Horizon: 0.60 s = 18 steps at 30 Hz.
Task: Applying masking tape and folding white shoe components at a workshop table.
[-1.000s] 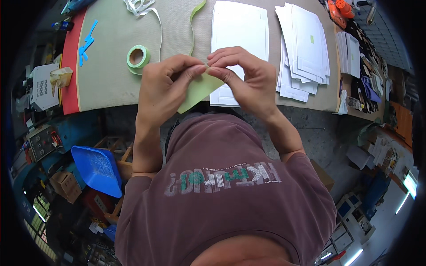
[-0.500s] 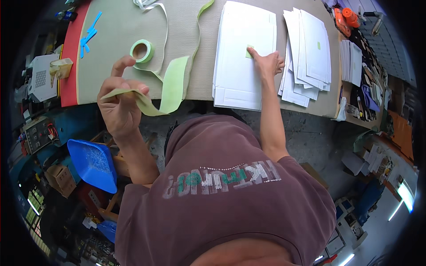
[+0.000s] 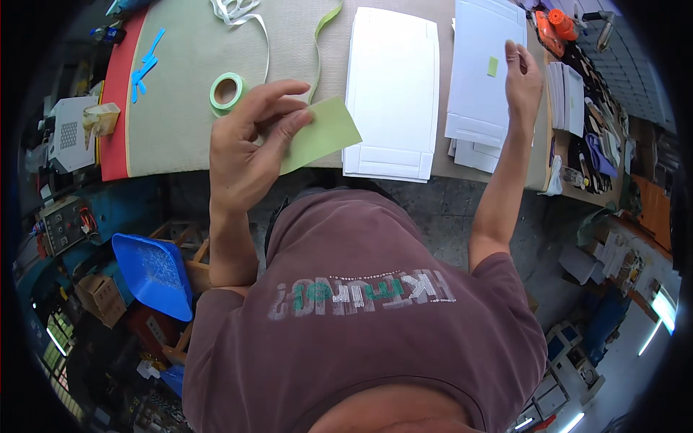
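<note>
My left hand pinches a pale green sticker strip between thumb and fingers, above the table's near edge. The strip's broad end points right, towards a stack of flat white cardboard blanks. My right hand is closed on the right edge of a white cardboard blank, thumb on top. That blank lies over a second, looser pile and bears a small green sticker. Behind my left hand sits a green-and-white tape roll, partly covered by the hand.
A pale backing ribbon and a green strip trail across the table. Blue plastic pieces lie at the left. An orange tool and more white blanks are at the right. A blue tray stands below left.
My right hand has moved right from the middle stack, taking the stickered blank onto the right pile. My left hand has moved right with the green strip, which now lies flatter.
</note>
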Each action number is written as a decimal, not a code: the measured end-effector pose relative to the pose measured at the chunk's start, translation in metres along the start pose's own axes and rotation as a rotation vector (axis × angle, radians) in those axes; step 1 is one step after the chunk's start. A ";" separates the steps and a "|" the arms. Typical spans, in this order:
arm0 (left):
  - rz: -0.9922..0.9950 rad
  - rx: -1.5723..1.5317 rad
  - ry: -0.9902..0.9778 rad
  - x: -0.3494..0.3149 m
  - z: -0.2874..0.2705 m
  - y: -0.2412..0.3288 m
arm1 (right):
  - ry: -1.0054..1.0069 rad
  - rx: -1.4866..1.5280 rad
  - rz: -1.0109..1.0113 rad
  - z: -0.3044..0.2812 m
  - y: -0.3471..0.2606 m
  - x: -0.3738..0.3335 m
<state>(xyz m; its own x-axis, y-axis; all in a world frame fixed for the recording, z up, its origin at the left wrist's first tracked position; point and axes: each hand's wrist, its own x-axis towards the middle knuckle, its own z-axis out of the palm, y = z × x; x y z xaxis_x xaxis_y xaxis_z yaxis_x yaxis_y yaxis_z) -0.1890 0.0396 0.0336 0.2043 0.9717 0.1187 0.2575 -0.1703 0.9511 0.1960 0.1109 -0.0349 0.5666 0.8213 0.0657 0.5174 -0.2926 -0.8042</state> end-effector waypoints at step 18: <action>0.304 -0.613 0.029 -0.008 -0.052 -0.060 | 0.379 -0.869 -0.079 0.181 0.090 -0.083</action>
<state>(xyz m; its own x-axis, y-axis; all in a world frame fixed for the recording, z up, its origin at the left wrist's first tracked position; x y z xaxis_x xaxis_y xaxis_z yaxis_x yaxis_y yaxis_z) -0.2554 0.0505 -0.0095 0.1549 0.9008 0.4057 -0.3906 -0.3213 0.8627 0.0794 0.1049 -0.2200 0.6012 0.6852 0.4112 0.7721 -0.6306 -0.0781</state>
